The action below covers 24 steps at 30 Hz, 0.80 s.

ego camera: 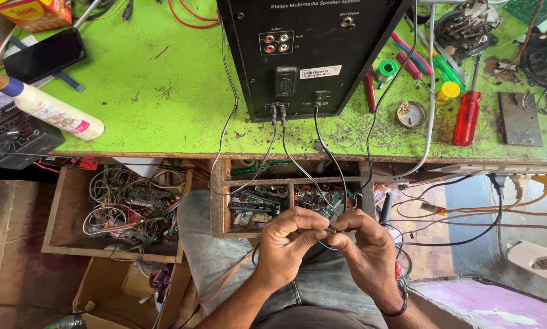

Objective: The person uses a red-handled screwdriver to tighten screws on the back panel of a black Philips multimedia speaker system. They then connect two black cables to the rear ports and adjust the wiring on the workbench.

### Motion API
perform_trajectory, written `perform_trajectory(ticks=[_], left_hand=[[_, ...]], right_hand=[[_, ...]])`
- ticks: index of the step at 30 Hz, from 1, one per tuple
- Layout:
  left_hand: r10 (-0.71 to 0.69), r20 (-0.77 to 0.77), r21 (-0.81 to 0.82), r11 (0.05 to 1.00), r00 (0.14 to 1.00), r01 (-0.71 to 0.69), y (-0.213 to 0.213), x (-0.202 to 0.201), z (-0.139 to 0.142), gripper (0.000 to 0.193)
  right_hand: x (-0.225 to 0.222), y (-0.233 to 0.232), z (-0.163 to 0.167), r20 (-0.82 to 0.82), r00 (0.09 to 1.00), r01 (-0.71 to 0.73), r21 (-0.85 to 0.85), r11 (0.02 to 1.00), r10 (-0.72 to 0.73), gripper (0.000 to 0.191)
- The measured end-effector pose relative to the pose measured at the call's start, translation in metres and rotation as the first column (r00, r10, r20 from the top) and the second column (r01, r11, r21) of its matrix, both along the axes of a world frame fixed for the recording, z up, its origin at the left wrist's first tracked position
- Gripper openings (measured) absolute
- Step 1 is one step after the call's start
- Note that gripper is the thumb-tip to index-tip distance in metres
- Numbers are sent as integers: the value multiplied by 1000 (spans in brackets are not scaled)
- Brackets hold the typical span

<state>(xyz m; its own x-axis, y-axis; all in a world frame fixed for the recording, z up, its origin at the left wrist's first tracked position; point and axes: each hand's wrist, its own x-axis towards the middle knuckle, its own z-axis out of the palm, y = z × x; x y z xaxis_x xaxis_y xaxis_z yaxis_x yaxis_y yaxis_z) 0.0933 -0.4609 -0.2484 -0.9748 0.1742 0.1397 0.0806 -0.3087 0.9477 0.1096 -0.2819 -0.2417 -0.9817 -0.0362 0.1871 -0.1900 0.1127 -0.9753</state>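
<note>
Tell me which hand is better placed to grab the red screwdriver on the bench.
Right, probably. The red screwdriver lies on the right of the green bench, on the right hand's side. The left hand would have to cross over. Both hands pinch thin black wires.

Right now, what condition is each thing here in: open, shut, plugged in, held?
Left hand: closed on the black wire.
Right hand: pinching the same wire.
Black wire: plugged into the speaker box.
Speaker box: rear panel facing up.
Parts drawer: open, full.
Phone: screen dark.
Red screwdriver: lying flat.
</note>
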Motion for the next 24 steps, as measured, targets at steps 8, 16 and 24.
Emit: perform_trajectory(ticks=[8, 16, 24], left_hand=[[-70, 5, 20, 997, 997, 70, 4, 2, 1, 12], [-69, 4, 2, 998, 998, 69, 7, 2, -4, 12], [-60, 65, 44, 997, 996, 58, 11, 3, -10, 10]], right_hand=[[0, 6, 1, 8, 998, -58, 170, 984, 57, 33], [-4, 10, 0, -186, 979, -1, 386, 922, 79, 41], [-3, 15, -15, -101, 990, -71, 248, 966, 99, 49]])
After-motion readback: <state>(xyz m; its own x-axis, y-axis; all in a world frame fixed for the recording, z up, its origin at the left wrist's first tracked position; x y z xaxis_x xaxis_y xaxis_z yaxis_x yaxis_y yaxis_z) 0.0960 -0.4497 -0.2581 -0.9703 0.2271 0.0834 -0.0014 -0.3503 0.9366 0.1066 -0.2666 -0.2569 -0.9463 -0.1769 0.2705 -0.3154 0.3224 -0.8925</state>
